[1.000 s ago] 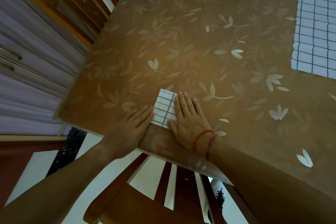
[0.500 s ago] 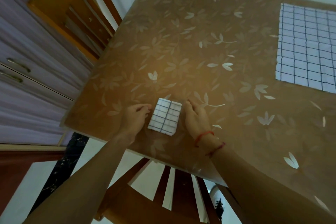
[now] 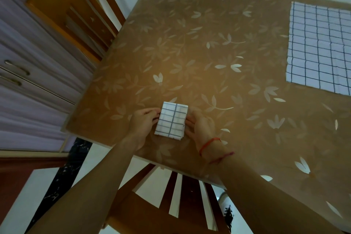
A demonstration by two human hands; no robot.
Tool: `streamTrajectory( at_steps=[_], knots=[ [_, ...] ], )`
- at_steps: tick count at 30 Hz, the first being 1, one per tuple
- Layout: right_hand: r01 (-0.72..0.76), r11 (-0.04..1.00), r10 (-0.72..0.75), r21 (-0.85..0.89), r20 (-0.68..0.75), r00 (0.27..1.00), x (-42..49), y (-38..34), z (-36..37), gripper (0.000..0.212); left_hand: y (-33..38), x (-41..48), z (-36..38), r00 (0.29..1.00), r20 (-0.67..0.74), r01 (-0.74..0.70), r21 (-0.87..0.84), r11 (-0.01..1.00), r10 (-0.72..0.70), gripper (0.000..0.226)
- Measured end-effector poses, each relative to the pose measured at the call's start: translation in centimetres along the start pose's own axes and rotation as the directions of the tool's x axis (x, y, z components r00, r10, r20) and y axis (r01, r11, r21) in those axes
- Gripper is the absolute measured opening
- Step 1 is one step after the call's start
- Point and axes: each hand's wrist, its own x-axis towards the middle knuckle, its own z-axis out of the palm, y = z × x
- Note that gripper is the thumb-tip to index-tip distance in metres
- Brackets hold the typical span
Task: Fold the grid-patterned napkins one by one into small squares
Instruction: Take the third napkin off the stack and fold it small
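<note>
Between the two hands, touched from both sides: folded napkin [image 3: 171, 121], a small grid-patterned packet near the table's [image 3: 190, 47] close edge. Left hand [image 3: 141, 122] curled, fingertips pinching the packet's left edge. Right hand [image 3: 200, 126] stretched toward the right edge, fingertips tucked beneath it; cannot tell whether gripping or only touching. Hands apart, just the packet separating them. Red threads [image 3: 210, 143] around the right wrist. Well beyond the right hand, unfolded napkin [image 3: 319, 47], spread flat on the leaf-print table cover, cut off by the frame. Beyond the left hand, wooden chair [image 3: 76, 15] beside the table; further left, drawers [image 3: 28, 66]. Under the forearms, slatted chair back [image 3: 182, 194].
</note>
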Motion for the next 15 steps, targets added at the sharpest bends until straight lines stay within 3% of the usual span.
streamTrajectory(
  at_steps=[5,15],
  knots=[
    [-0.017,0.998,0.017,0.053,0.005,1.000,-0.5,-0.5,0.1,0.025,-0.1,0.0,-0.3,1.000,0.017,0.003,0.006,1.000,-0.003,0.023],
    [-0.022,1.000,0.022,0.001,-0.019,1.000,0.2,1.2,0.0,0.033,0.0,0.0,-0.1,1.000,-0.011,0.001,0.044,0.999,0.000,0.022]
  ],
)
